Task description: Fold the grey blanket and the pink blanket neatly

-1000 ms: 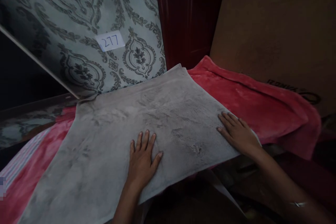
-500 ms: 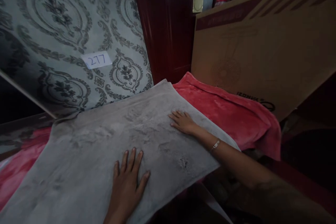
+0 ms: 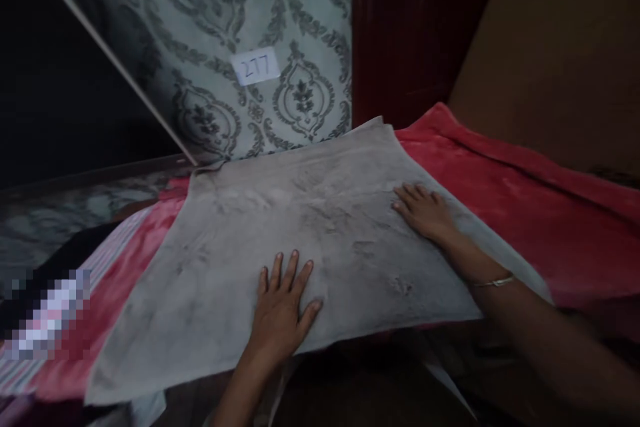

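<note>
Through the head camera I have the left hand [image 3: 280, 317] palm down, fingers spread apart, laid on the grey cloth [image 3: 225, 273] near its near edge, around the middle. My right hand [image 3: 423, 210] is also palm down with its fingers loosely apart, on the same cloth but farther off and toward its right edge; a thin bracelet [image 3: 495, 281] circles that wrist. Both hands press or rest on the fabric rather than pinch it; how hard, I cannot tell.

The grey cloth lies spread out between near and far, lightly creased at its centre. Red fabric [image 3: 500, 200] shows beyond its right edge, and more red shows at the left, beside a striped cloth [image 3: 117, 237]. At the far side I see a patterned wall [image 3: 305, 20] bearing a paper marked 277 [image 3: 257, 65], then a dark red panel [image 3: 400, 33] to its right.
</note>
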A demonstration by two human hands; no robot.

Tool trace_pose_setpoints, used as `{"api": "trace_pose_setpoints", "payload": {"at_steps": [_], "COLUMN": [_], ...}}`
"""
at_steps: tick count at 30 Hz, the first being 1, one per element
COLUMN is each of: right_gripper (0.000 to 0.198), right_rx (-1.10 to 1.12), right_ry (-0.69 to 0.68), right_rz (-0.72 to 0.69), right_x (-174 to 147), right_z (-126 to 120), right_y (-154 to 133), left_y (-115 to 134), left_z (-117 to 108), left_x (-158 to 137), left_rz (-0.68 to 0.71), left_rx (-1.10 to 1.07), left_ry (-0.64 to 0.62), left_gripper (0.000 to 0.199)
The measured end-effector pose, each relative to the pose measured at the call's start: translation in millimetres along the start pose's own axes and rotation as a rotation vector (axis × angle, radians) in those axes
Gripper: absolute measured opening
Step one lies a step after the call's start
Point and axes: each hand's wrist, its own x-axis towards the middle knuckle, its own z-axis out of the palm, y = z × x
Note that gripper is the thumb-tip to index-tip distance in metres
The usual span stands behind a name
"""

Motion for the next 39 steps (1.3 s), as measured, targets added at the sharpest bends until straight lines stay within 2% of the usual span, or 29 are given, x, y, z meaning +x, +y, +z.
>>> {"api": "trace_pose_setpoints", "payload": {"at_steps": [4,7,10,12,14,17,19,22,24,26,33,39], "right_gripper": [0.068,0.068,0.071,0.076,0.082,0.084,0.082,0.074,0.069,0.068,0.070,0.078], "right_rx": [0.018,0.045,0.099,0.133,0.160,0.203,0.219,0.194,0.162,0.145,0.189,0.215], "right_ry": [-0.022,0.006,0.061,0.085,0.099,0.098,0.078,0.025,-0.009,-0.013,0.058,0.073], "right_rz": [0.010,-0.003,-0.036,-0.052,-0.050,-0.099,-0.196,-0.362,-0.420,-0.425,-0.410,-0.419], "right_x": [-0.6,-2.3,-3.3,-2.0,2.2,12.7,19.7,23.4,20.1,13.9,3.2,9.2], "right_z": [3.5,6.4,13.9,19.8,23.0,18.6,12.0,8.1,13.3,22.7,39.4,49.2], "right_y": [2.3,3.8,9.8,14.4,14.5,-1.6,-22.8,-56.3,-70.9,-77.0,-73.3,-70.0], "left_y": [-28.4,-57.7,-82.4,-91.2,-92.1,-81.8,-72.9,-68.0,-74.7,-89.1,-152.9,-169.4], "left_z": [-0.3,-6.5,-20.5,-30.3,-37.3,-41.7,-41.7,-38.1,-34.4,-31.5,-40.4,-41.2], "left_x": [-50.3,-85.0,-104.0,-103.9,-92.5,-58.1,-30.3,2.8,11.0,5.8,-69.8,-112.4], "left_rz": [-0.210,-0.452,-0.709,-0.804,-0.794,-0.571,-0.389,-0.297,-0.336,-0.421,-0.854,-0.999], "left_rx": [0.094,0.182,0.238,0.242,0.224,0.153,0.091,0.025,0.013,0.032,0.162,0.200], "left_ry": [0.040,0.041,0.023,0.028,0.063,0.076,0.020,-0.085,-0.127,-0.134,-0.079,-0.062], "left_gripper": [0.064,0.064,0.060,0.058,0.056,0.056,0.059,0.065,0.067,0.067,0.067,0.064]}}
